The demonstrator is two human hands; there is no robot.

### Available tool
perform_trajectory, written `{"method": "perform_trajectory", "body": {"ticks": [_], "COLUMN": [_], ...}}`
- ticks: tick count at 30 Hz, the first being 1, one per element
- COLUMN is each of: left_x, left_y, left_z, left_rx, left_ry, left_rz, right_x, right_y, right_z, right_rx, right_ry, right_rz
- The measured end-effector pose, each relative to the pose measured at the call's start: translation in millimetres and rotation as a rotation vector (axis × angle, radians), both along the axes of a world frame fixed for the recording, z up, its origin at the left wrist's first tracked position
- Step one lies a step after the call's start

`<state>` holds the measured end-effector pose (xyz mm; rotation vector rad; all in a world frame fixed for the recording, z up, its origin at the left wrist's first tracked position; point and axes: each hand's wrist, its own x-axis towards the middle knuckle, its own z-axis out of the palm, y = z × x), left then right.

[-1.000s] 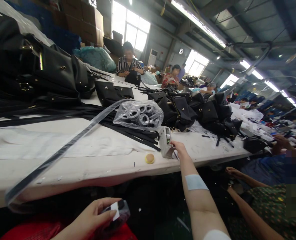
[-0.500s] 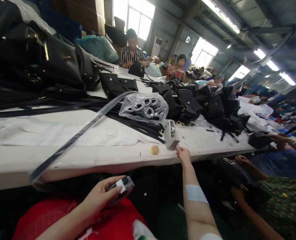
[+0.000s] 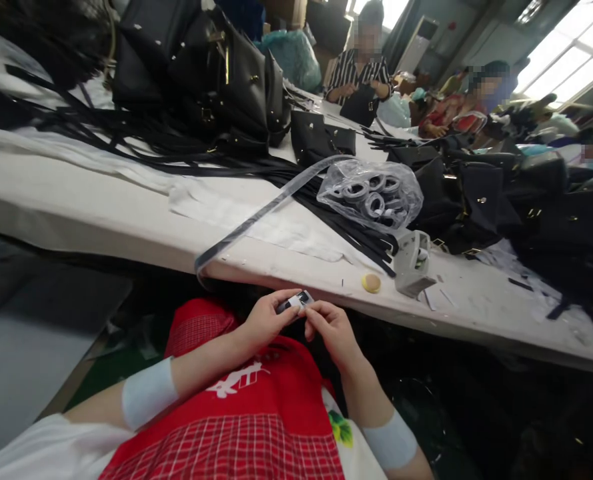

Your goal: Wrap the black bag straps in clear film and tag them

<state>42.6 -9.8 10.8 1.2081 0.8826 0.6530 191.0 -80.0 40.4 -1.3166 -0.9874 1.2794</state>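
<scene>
My left hand (image 3: 266, 318) grips a small black piece with a white label (image 3: 295, 303) in front of my red apron, below the table edge. My right hand (image 3: 329, 326) meets it there, fingertips pinched on the right end of the same piece. A long strap in a clear plastic sleeve (image 3: 263, 215) runs from the table edge near my hands up across the table. The grey tape dispenser (image 3: 413, 263) stands on the table beyond my right hand, with a small round yellow object (image 3: 371, 283) beside it.
A clear bag of tape rolls (image 3: 371, 195) lies behind the dispenser. Black handbags (image 3: 211, 63) and loose black straps (image 3: 141, 143) pile up at the left and right of the white table (image 3: 101, 213). Other people sit at the far end.
My right hand has left the tape dispenser and come back to my lap, joining the left hand on the small black piece. The view has swung down and left.
</scene>
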Motion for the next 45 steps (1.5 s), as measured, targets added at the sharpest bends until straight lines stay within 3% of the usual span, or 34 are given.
{"method": "perform_trajectory", "body": {"ticks": [13, 19, 26, 33, 36, 41, 45], "left_x": [-9.9, -8.5, -14.3, -17.8, -19.9, -20.5, -20.4], "left_y": [0.8, 6.7, 2.1, 15.0, 17.3, 12.7, 4.3], "left_z": [4.5, 1.8, 20.0, 5.9, 3.5, 11.7, 21.9], "left_rx": [-0.086, 0.029, 0.455, 0.298, 0.291, 0.378, 0.596], "left_ry": [-0.111, 0.016, 0.052, 0.038, 0.058, 0.104, 0.109], "left_rz": [0.032, 0.246, 0.172, 0.243, 0.258, 0.25, 0.145], "right_x": [-9.2, -11.0, -14.6, -8.9, -13.7, -24.4, -38.5], "right_y": [10.7, 12.2, 18.0, 12.1, 10.1, 18.7, 28.4], "right_z": [-28.7, -38.0, -45.0, -26.4, -25.5, -31.4, -33.2], "right_rx": [-0.213, -0.147, -0.132, -0.077, -0.068, -0.158, -0.132], "right_ry": [-0.099, -0.023, 0.029, 0.386, 0.321, 0.197, 0.251], "right_rz": [-0.009, 0.106, 0.013, 0.025, -0.03, -0.081, -0.133]}}
